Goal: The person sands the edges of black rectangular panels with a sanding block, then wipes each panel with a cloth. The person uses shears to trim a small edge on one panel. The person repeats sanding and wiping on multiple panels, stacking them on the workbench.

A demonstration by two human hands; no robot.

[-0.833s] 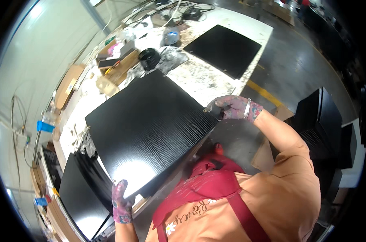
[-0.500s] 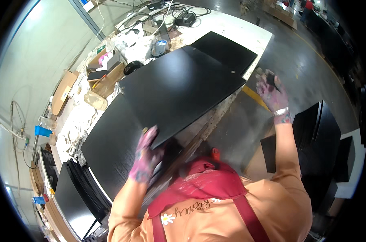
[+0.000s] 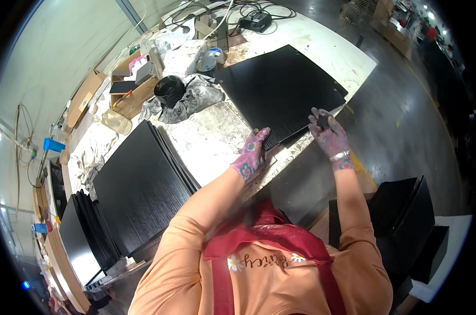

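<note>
Panel: black point(image 3: 282, 89), flat or nearly so at the right end of the white table point(image 3: 332, 44), ahead of both hands.
Lie: from the left hand point(image 3: 250, 156), panel runs away and to the right; near edge slants up-right toward the right hand point(image 3: 332, 142) side. Long axis: can't tell, close to square and lens bends it.
Nearer hand: left, touching the near-left corner by a brass-coloured ring. Right sits just beside the near edge, toward the right corner; contact unclear.
Left grip: closed on that corner, thumb on top, fingers hidden below.
Right grip: curled round a small dark pad point(image 3: 323, 122).
Under panel: another dark edge shows along the near side; can't tell if it's a second panel.
Stack: black sheets point(image 3: 143, 184) on the table, left of the left hand.
Behind: black pot point(image 3: 169, 92) on a grey rag point(image 3: 204, 94).
Vs 0.5 s ago: panel no longer spans mid-table; stained top shows between it and the stack. Left hand is further right, right hand closer to panel. Pot now unblocked.
</note>
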